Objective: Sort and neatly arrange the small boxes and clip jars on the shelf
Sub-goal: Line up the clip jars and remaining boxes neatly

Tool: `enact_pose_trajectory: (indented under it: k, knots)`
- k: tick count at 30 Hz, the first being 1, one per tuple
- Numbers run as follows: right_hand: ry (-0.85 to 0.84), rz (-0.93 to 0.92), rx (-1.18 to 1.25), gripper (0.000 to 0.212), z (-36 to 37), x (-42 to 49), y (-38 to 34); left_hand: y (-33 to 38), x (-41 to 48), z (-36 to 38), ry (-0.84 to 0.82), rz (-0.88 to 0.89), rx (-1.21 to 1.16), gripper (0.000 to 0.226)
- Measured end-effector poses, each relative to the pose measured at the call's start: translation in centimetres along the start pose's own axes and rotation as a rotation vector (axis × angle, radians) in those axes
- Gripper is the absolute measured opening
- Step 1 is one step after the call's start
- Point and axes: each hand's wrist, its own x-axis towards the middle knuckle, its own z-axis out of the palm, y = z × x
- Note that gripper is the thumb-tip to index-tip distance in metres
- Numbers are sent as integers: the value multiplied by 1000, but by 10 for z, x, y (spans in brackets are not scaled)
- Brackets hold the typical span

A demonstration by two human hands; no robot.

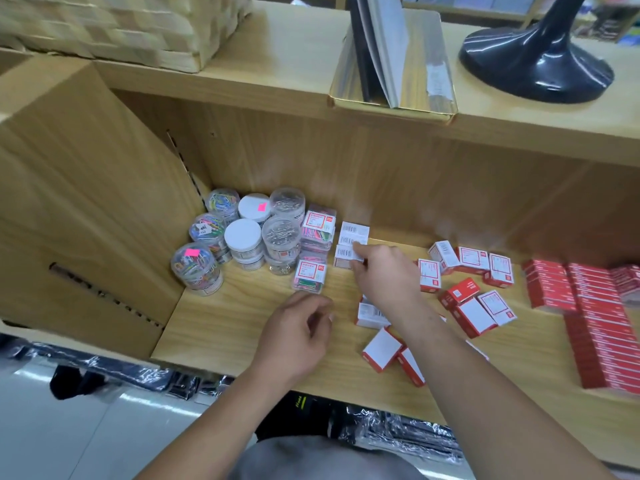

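Currently gripped: a small white cardboard box with a barcode (346,254), the nearest in a short row of similar white boxes (354,231), just right of the clear cases.
Right hand (384,277): reaches in over the shelf, thumb and fingers (359,269) clamped on that box's right end.
Left hand (298,332): over the near middle of the shelf, fingers loosely curled and holding nothing, just near of the nearer clear case.
Shelf: light wood-grain shelf board (225,327) with a back wall and a left side panel.
Clip jars: clear round plastic jars (197,268) clustered in the far left corner; some hold coloured clips, some silver ones, and two have white lids (242,233).
Clear cases: two clear rectangular cases of coloured clips with red-and-white labels (310,275), right of the jars, one farther and one nearer.
Loose boxes: small red-and-white cardboard boxes (472,317) scattered right of the hands, some upright, some tipped over.
Red stacks: rows of red boxes (602,327) packed together at the far right.
Upper shelf: a woven basket (104,22), a gold tray (440,109) and a glossy black stand base (536,67).
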Motion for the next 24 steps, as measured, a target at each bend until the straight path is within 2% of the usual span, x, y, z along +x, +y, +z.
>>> enact_pose_trajectory:
  k: [3,5,7,8,11,15,17,20,24]
  knots:
    - [-18,40,116,43,-2,-1,0,11,8,7,-112,58,-10,29]
    - [-31,60,347,48,-9,-3,8,16,13,14,-236,112,-35,39]
    - [-2,61,556,42,-17,-9,23,18,16,21,-277,159,-18,42]
    - [25,55,580,35,-21,-16,32,18,17,22,-269,172,0,42]
    - [41,34,490,24,-22,-39,56,20,16,17,-226,170,23,40]
    - [-118,-13,285,13,-11,-59,61,7,0,-7,-133,158,41,43]
    - [-81,-35,200,12,-8,-59,56,-1,-13,-18,-98,144,13,38]
    - [33,-56,204,21,-2,-54,46,-10,-23,-23,-84,85,-84,29]
    - [18,-93,231,22,9,-55,40,-15,-24,-20,-54,-24,-131,39]
